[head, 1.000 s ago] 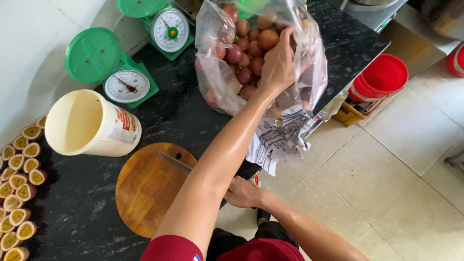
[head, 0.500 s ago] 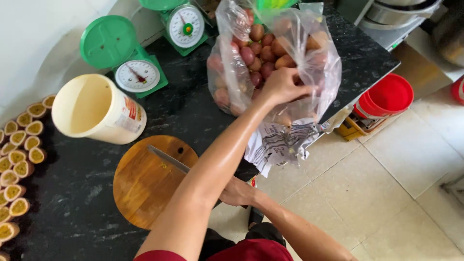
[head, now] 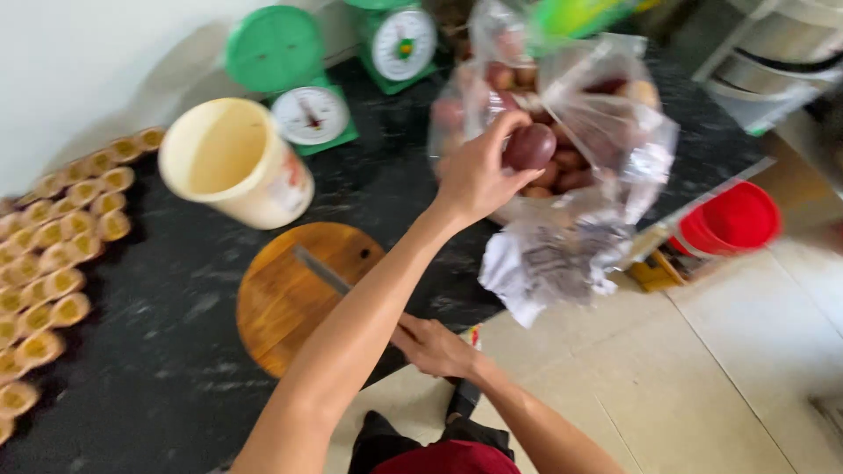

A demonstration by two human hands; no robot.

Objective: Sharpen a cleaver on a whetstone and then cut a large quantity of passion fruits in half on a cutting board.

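Note:
My left hand (head: 479, 175) reaches across to a clear plastic bag (head: 606, 123) full of round purple and reddish fruit. Its fingers are closed on one dark purple fruit (head: 529, 146) at the bag's opening. My right hand (head: 432, 347) rests at the counter's near edge, closed on the handle of a knife (head: 320, 269). The blade lies across a round wooden cutting board (head: 281, 307). My left forearm hides part of the knife.
A cream plastic bucket (head: 233, 167) stands behind the board on the black counter (head: 149, 351). Two green kitchen scales (head: 299, 88) stand at the back. Several halved yellow fruit (head: 53, 254) lie in rows at the left. Red tubs (head: 729, 219) sit on the tiled floor.
My left hand has drawn back from inside the bag to its opening, now with one purple fruit in its fingers. My right hand stays on the knife.

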